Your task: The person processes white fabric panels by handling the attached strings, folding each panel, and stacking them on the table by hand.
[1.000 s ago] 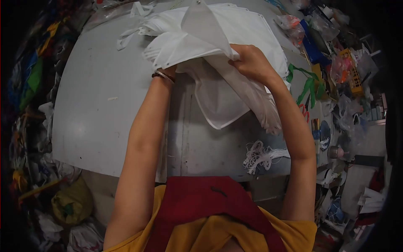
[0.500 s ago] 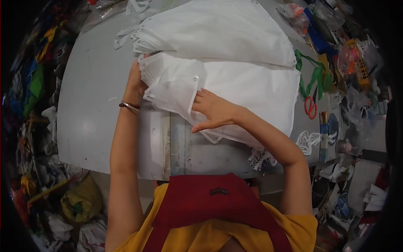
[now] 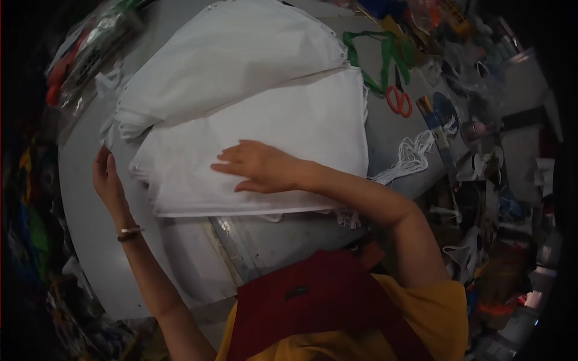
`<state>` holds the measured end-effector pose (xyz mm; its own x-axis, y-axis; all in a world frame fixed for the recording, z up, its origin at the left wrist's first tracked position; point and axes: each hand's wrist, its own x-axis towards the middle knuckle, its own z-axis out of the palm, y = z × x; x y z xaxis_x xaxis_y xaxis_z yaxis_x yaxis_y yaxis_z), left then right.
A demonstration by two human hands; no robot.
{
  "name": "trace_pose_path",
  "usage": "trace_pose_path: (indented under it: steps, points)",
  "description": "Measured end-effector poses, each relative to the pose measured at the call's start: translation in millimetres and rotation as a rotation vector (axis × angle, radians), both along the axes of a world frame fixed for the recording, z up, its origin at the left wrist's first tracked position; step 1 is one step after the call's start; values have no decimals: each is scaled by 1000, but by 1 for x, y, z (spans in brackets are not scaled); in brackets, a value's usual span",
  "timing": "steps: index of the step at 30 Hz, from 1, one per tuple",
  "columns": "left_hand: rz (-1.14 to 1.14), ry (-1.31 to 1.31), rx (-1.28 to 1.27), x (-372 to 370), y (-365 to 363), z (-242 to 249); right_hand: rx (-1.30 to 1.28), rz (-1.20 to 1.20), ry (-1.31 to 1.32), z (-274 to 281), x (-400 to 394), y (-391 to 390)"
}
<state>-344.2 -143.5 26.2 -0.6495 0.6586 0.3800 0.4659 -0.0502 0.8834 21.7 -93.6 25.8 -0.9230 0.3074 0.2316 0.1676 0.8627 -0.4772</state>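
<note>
White fabric stack [image 3: 265, 138] under my right hand [image 3: 262, 167]: matt, smooth, thin non-woven cloth. Table [image 3: 90, 216]: grey, smooth, slightly glossy, scuffed. Scissors [image 3: 398, 99]: orange plastic handles. My wristband [image 3: 129, 233]: shiny metal.

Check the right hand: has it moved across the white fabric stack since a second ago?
Yes. The right hand went from gripping lifted fabric to lying flat on the near white stack.

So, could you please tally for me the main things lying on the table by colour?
White: 3 - near stack of white fabric pieces under the right hand, far stack, bundle of cord
Green: 1 - straps
Orange: 1 - scissors
Total: 5
The left hand is at the near stack's edge.
</note>
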Motion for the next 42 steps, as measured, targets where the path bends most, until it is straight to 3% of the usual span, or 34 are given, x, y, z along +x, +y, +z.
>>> trace_pose_path:
  steps: [2, 5, 8, 10, 13, 16, 19, 22, 29, 33, 35, 39, 42]
  points:
    - [-274, 391, -94, 71, 5, 36, 2, -331, 233, 0, 42, 28]
    - [-691, 655, -132, 174, 34, 48, 90, -1001, 467, -8, 116, 62]
    - [-1024, 1021, 87, 248, 89, 17, 128, -1236, 515, -25, 163, 67]
    - [-1056, 1216, 197, 284, 130, -1, -271, -1377, 445, -35, 172, 53]
    - [-910, 1325, 201, 304, 181, -27, -45, -1328, 239, -46, 159, 31]
    - [-770, 1328, 167, 294, 208, -30, -126, -1234, 47, -43, 142, 14]
    - [-755, 1406, 102, 286, 215, -26, -114, -1163, 172, -47, 132, 2]
    - [-751, 1423, 53, 283, 222, -23, -197, -1113, 100, -42, 117, -15]
    - [-735, 1463, -18, 286, 223, -29, -73, -1036, 243, -64, 108, -31]
    - [-791, 1534, 25, 278, 168, -30, -316, -993, 207, -30, 145, -54]
    - [-822, 1279, 47, 269, 121, -34, -147, -1069, 395, -24, 180, -64]
    - [-955, 1076, -227, 245, 50, -55, -363, -1452, 622, -20, 251, -81]
    - [-888, 1077, -291, 255, 10, -48, -543, -1578, 509, -32, 282, -95]
